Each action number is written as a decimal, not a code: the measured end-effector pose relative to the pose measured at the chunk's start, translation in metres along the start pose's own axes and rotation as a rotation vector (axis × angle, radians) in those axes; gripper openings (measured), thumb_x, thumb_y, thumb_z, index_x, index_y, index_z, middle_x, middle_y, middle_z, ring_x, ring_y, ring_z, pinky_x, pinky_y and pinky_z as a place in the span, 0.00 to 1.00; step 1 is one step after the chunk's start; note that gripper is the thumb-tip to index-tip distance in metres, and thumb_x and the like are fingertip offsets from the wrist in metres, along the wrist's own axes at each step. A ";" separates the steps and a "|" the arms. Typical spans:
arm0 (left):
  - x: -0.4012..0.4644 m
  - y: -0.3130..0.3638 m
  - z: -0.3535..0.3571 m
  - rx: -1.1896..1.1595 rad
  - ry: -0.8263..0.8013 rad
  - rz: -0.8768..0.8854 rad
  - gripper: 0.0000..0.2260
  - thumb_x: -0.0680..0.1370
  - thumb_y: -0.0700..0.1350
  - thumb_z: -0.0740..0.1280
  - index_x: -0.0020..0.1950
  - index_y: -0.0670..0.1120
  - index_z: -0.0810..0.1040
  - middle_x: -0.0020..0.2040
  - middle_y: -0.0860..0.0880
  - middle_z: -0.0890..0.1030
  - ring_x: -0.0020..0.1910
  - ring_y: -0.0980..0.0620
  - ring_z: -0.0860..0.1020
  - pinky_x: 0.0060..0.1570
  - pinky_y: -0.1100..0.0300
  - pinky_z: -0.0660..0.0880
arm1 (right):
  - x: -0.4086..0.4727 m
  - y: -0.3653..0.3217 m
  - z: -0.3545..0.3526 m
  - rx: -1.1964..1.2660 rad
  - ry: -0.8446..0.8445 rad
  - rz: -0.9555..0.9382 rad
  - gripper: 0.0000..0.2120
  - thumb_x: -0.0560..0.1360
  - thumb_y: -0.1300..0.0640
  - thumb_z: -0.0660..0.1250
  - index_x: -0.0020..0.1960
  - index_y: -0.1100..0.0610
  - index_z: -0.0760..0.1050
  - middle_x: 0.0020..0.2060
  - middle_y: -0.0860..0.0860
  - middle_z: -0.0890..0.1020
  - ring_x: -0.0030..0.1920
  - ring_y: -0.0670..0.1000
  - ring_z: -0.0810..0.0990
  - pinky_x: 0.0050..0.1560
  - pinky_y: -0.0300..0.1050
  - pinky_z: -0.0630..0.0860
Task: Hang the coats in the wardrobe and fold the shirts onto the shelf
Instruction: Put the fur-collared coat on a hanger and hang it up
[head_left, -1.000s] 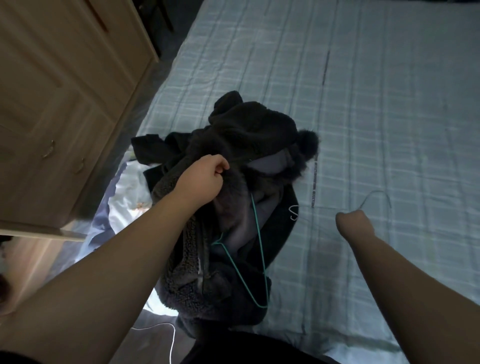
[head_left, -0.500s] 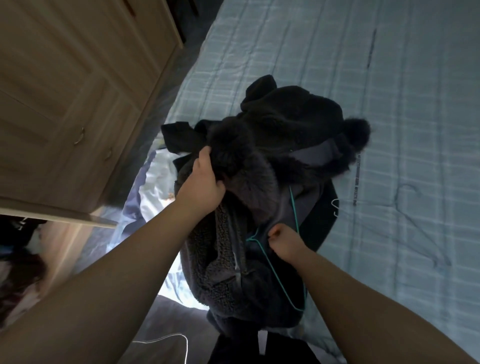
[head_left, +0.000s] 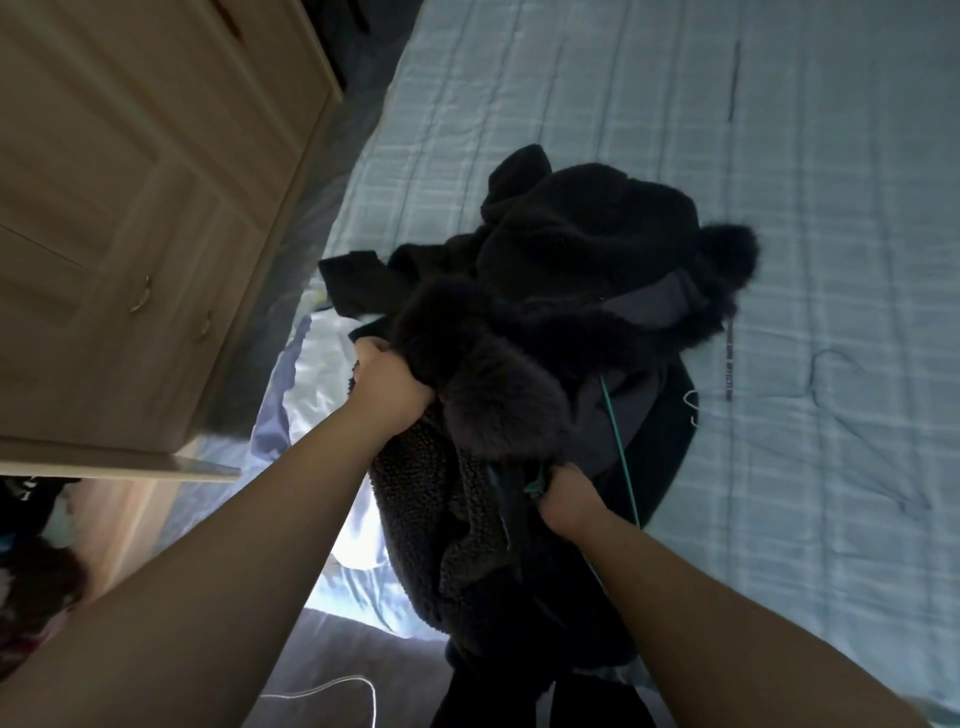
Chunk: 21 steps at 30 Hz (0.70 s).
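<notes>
A dark fleece coat with a furry collar (head_left: 498, 395) lies bunched on the near edge of the bed, on top of other dark clothes (head_left: 587, 228). My left hand (head_left: 387, 387) is shut on the coat's collar at its left side. My right hand (head_left: 569, 499) grips the coat's lower front together with the hook end of a green wire hanger (head_left: 618, 447), which runs under the fabric. A second, pale wire hanger (head_left: 831, 364) lies flat on the bedcover to the right.
The wardrobe (head_left: 130, 234) with closed wooden doors stands at the left, its corner close to my left arm. The pale blue checked bedcover (head_left: 779, 156) stretches away to the right. A white cable (head_left: 332, 691) lies on the floor below. Light fabric (head_left: 322, 374) sits beside the coat.
My right hand left the pale hanger on the bed, moved left and took hold of the coat and green hanger. My left hand shifted its grip on the collar and lifted it.
</notes>
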<state>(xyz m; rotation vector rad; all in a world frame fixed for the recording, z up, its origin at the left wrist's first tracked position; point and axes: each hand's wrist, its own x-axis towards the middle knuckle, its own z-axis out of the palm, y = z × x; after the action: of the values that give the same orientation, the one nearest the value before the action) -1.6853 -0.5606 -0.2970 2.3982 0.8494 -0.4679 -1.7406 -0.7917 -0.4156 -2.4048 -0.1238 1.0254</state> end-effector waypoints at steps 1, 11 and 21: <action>0.000 0.000 -0.002 0.000 0.008 0.013 0.29 0.74 0.41 0.71 0.71 0.37 0.63 0.69 0.36 0.67 0.65 0.35 0.71 0.63 0.47 0.71 | -0.002 0.000 -0.003 0.025 -0.005 -0.008 0.12 0.78 0.62 0.63 0.58 0.68 0.77 0.57 0.64 0.80 0.59 0.63 0.77 0.58 0.47 0.71; 0.011 -0.010 -0.035 0.052 -0.166 0.545 0.16 0.72 0.39 0.54 0.37 0.33 0.78 0.32 0.36 0.79 0.31 0.35 0.81 0.33 0.44 0.79 | -0.057 0.019 -0.120 -0.145 0.332 0.008 0.08 0.76 0.51 0.61 0.55 0.47 0.67 0.48 0.55 0.82 0.49 0.61 0.81 0.41 0.48 0.70; -0.047 0.049 -0.075 -0.039 0.043 0.390 0.18 0.73 0.44 0.58 0.59 0.49 0.80 0.56 0.38 0.82 0.57 0.37 0.79 0.58 0.46 0.75 | -0.093 -0.002 -0.235 -0.108 0.530 -0.049 0.19 0.79 0.43 0.57 0.36 0.53 0.75 0.33 0.52 0.80 0.40 0.57 0.80 0.41 0.49 0.75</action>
<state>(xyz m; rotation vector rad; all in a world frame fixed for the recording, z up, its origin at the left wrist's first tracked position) -1.6775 -0.5697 -0.1963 2.4635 0.3851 -0.2435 -1.6429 -0.9154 -0.2186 -2.6688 -0.0499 0.3412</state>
